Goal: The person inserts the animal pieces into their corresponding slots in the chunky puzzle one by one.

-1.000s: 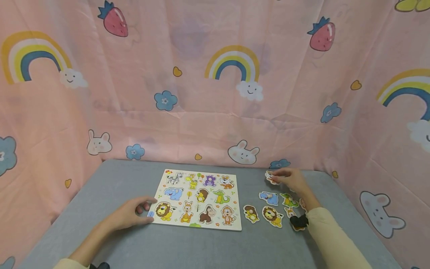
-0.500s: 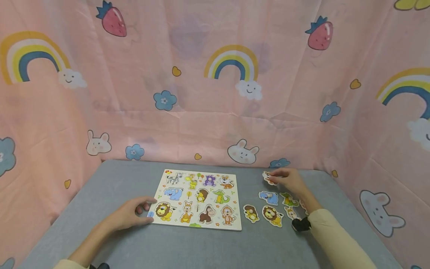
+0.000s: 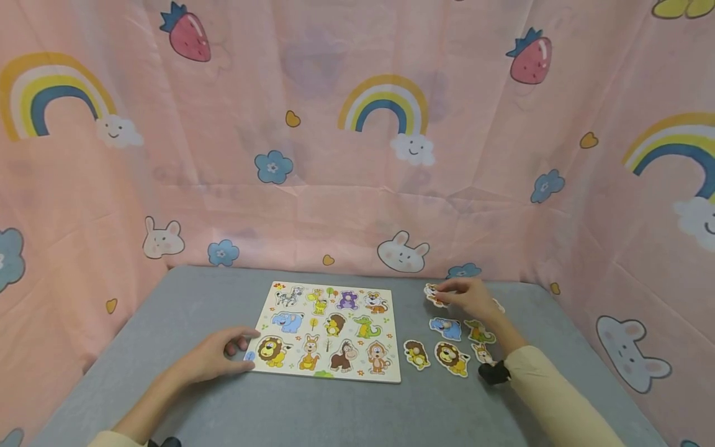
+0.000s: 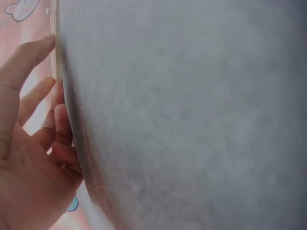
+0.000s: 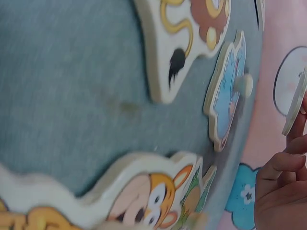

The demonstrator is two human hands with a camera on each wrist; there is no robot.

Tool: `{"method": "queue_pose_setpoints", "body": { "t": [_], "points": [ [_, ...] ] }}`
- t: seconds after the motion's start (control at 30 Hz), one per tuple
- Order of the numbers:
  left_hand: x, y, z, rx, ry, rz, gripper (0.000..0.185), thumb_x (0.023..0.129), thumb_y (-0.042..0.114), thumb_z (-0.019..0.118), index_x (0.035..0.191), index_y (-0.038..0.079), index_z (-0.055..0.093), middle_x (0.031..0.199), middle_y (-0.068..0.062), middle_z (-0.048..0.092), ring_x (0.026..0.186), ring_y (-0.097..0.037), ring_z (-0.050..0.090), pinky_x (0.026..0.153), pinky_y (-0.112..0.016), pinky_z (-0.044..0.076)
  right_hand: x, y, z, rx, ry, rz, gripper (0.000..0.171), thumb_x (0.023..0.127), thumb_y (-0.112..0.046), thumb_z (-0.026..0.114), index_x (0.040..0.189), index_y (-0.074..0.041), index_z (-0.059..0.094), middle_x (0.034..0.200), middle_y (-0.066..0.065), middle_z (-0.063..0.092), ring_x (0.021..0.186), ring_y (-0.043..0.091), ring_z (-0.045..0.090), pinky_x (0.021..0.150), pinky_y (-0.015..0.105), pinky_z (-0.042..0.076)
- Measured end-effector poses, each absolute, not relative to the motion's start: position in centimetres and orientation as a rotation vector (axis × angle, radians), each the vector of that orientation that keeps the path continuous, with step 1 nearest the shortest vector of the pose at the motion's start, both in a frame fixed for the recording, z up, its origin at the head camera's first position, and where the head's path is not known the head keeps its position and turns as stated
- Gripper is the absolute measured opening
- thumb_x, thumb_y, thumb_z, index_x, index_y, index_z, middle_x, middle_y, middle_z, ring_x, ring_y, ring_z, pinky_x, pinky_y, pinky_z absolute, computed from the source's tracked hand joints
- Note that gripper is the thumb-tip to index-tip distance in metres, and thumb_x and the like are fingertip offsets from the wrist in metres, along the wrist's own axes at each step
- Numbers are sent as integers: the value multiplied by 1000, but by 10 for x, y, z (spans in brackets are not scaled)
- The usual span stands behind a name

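A wooden animal puzzle board [image 3: 329, 332] lies on the grey table. My left hand [image 3: 215, 358] rests at the board's front left corner, fingers on its edge [image 4: 56, 57]. Right of the board lie loose animal pieces: a blue elephant [image 3: 445, 328], a lion [image 3: 451, 359], a brown animal [image 3: 416, 354] and a green crocodile [image 3: 479, 333]. My right hand [image 3: 466, 296] pinches a small white and orange piece [image 3: 432, 294], lifted off the table; its edge shows in the right wrist view [image 5: 295, 108].
Pink cloth printed with rainbows, strawberries and bunnies [image 3: 357, 143] walls the table on three sides. Bare grey tabletop [image 3: 313, 410] stretches in front of the board. A dark wrist band [image 3: 491, 372] sits on my right wrist.
My right hand has carried the pinched piece a little leftward, toward the board. The left hand and the board have stayed still.
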State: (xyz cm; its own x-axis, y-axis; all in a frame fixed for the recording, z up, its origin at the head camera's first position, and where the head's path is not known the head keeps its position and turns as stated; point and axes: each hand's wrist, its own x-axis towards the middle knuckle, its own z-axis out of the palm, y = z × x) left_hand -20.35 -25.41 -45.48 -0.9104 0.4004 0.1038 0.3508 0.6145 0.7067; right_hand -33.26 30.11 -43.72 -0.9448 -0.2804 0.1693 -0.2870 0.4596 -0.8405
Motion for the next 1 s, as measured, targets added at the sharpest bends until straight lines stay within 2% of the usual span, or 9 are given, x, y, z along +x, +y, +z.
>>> {"method": "queue_pose_setpoints", "body": {
  "t": [0.33,0.6,0.7,1.0],
  "points": [
    [-203,-255,-456,636,2774,1181,55,81,22,88,126,4,64,92,1,53,79,-12,48,71,-30,39,-334,280,-437,591,-2663,1560,20,91,-16,79,105,-2,77,99,10,73,80,32,68,71,45,54],
    [-203,-255,-457,636,2774,1188,54,81,22,88,126,4,64,92,1,54,79,-13,48,71,-30,39,-333,260,-440,663,-2654,1523,19,90,-14,80,104,-1,77,98,12,73,75,25,69,66,36,53],
    [-203,-256,-457,643,2771,1195,54,81,23,88,126,4,64,92,1,54,79,-13,48,71,-30,39,-334,252,-441,695,-2655,1511,18,90,-14,80,103,-2,77,96,11,73,74,26,68,61,36,51],
    [-204,-255,-456,658,2769,1200,54,82,24,87,126,4,64,94,1,55,80,-13,48,72,-30,40,-341,229,-447,708,-2685,1527,15,89,-16,81,101,-7,78,95,5,72,71,30,65,59,33,48]
  ]
}}
